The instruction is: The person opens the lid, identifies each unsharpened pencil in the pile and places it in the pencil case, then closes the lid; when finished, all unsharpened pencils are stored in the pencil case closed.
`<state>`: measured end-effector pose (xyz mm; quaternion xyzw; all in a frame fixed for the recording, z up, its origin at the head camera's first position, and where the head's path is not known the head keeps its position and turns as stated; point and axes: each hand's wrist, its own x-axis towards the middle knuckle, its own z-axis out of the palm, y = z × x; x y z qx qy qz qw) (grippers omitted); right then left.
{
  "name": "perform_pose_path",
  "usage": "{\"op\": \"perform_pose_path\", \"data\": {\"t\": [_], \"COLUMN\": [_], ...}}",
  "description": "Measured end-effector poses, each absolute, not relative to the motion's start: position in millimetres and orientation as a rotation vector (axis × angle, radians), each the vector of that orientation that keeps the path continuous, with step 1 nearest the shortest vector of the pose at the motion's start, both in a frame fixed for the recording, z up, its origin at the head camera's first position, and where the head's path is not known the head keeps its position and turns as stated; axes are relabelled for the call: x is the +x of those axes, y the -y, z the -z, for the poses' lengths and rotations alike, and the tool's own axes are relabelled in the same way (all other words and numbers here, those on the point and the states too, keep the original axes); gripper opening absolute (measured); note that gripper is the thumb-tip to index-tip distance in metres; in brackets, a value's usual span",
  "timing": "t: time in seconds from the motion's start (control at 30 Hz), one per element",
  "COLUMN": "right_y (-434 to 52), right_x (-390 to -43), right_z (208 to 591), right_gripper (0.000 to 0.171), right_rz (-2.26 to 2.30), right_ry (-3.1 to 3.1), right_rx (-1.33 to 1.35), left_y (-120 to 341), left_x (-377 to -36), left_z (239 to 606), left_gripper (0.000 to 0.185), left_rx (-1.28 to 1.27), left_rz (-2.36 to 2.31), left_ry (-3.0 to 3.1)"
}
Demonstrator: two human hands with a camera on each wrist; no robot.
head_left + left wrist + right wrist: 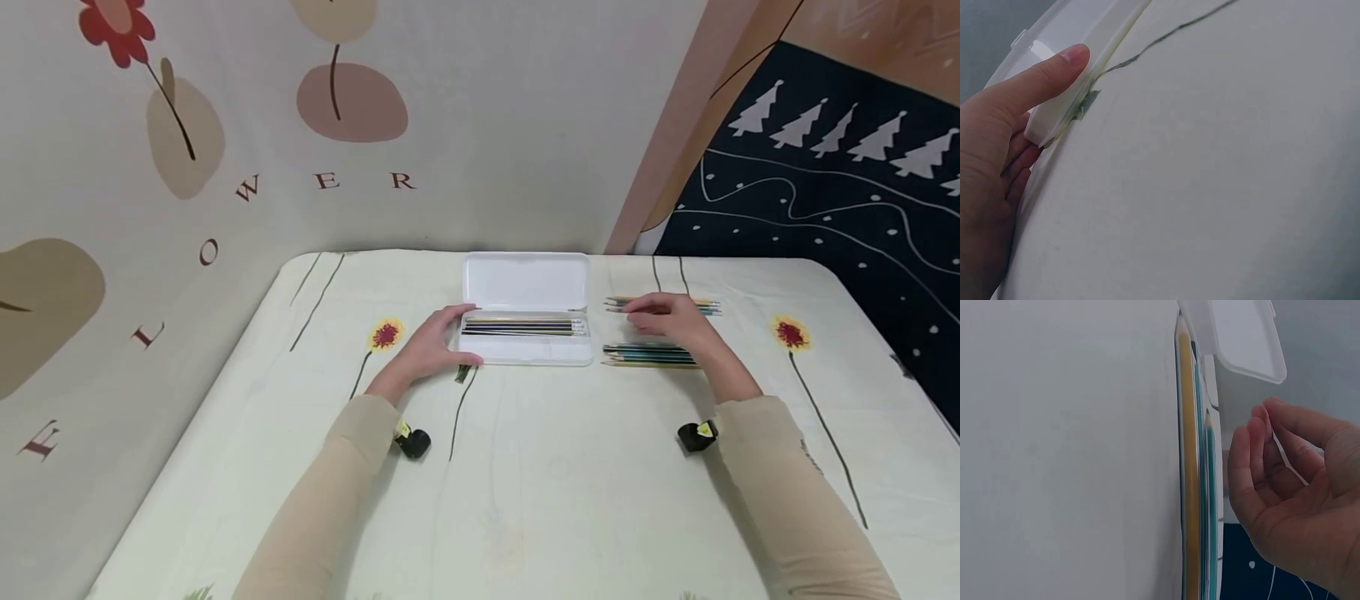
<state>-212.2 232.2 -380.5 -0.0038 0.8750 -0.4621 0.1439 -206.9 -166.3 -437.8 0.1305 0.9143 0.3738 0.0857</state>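
My left hand (435, 344) grips the left end of an open white pencil case (525, 351), its thumb (1054, 72) over the front rim and the other fingers round the end. Several dark and light pencils (521, 327) lie side by side in the case. To the right of the case, my right hand (671, 319) hovers over the far row of pencils (708, 307), hiding their middle. Its fingers are loosely bent with the tips close together, and no pencil shows between them in the right wrist view. A nearer row of pencils (648, 356) lies below that hand.
The case's lid (527, 282) stands raised at the back, near the wall (487, 192). A pale cloth with printed flowers covers the table (555, 483). Black wrist cameras hang under both sleeves, and a dark cloth with tree prints (810, 200) hangs at the right.
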Motion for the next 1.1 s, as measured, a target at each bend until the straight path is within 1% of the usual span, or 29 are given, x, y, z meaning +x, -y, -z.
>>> {"op": "perform_pose_path", "data": {"t": [0.5,0.83,1.0,1.1], "right_y": [-282.1,-312.0,-323.7,-330.8], "right_x": [-199.8,-187.2,-181.9,-178.4], "right_z": [379.7,380.9,383.0,385.2], "right_gripper": [0.049,0.051,0.051,0.048], "right_rz": [1.403,1.449,1.367,1.321], "right_ry": [-2.544,-2.547,-2.599,-2.626], "right_rx": [0.06,0.134,0.19,0.21], "left_y": [167.4,167.3,167.4,167.8], "left_x": [-207.1,-206.1,-206.0,-206.7], "left_z": [435.4,436.0,436.7,437.3], "left_gripper": [0.094,0.095,0.095,0.095], "left_rx": [0.395,0.406,0.404,0.403], "left_rz": [-1.125,-1.129,-1.134,-1.137], "left_ry": [-2.72,-2.714,-2.713,-2.715]}}
